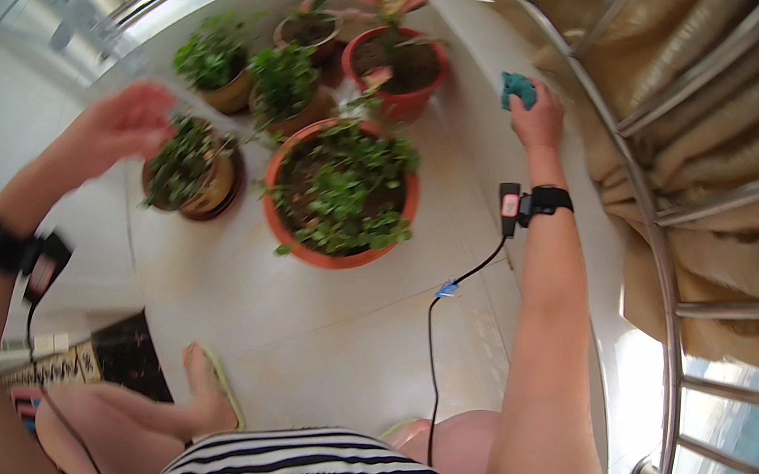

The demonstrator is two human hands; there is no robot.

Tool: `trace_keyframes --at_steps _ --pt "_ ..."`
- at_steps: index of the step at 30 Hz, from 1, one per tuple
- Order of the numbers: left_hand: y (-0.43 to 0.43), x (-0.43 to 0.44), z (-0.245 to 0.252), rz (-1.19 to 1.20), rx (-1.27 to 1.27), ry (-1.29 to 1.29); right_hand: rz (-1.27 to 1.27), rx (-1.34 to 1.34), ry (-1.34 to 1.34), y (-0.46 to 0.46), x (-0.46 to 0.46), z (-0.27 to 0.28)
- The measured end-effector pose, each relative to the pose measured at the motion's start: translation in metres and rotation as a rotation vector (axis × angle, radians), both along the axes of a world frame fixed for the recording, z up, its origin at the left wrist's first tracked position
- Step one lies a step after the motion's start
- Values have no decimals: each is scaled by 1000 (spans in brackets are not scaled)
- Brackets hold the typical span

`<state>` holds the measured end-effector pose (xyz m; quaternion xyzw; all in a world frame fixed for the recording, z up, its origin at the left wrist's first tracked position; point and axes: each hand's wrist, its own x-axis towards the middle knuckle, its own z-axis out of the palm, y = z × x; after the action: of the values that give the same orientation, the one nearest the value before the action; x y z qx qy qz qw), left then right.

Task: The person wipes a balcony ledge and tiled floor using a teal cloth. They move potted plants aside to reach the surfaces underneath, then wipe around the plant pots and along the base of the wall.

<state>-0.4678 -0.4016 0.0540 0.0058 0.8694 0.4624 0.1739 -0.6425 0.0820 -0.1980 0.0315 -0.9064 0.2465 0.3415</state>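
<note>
My right hand (542, 119) grips a crumpled teal cloth (517, 92) on the pale ledge (491, 55) below the metal railing. My left hand (129, 126), blurred, is raised with nothing visible in it, its fingers partly spread. It is nearest a small potted plant (180, 164) on the left; whether it touches the leaves I cannot tell. Between my arms, a large orange pot (330, 259) with leafy green plants stands on the tiled floor.
Behind it are a red pot (403, 100) with a pink-leaved plant and several smaller pots (308, 38). A curved metal railing (635, 168) runs along the right, with brown fabric (685, 100) behind it. Black cables (431, 353) hang from my wrist devices. A patterned mat (134, 354) lies lower left.
</note>
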Motion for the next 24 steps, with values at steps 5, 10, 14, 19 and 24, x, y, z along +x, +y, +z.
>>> trace_keyframes --at_steps 5,10,14,19,24 --pt "-27 -29 -40 -88 -112 -6 163 49 -138 -9 32 12" --pt "-64 -14 -88 -226 -281 -214 564 -766 -884 -30 103 93" --pt "-71 15 -146 -504 -346 -541 954 -731 -1157 -135 160 133" --pt "-84 55 -203 -652 -227 -770 880 -1258 -1546 -296 233 55" --pt "-127 68 -251 -536 -54 -879 525 -1700 -1445 -375 242 -63"
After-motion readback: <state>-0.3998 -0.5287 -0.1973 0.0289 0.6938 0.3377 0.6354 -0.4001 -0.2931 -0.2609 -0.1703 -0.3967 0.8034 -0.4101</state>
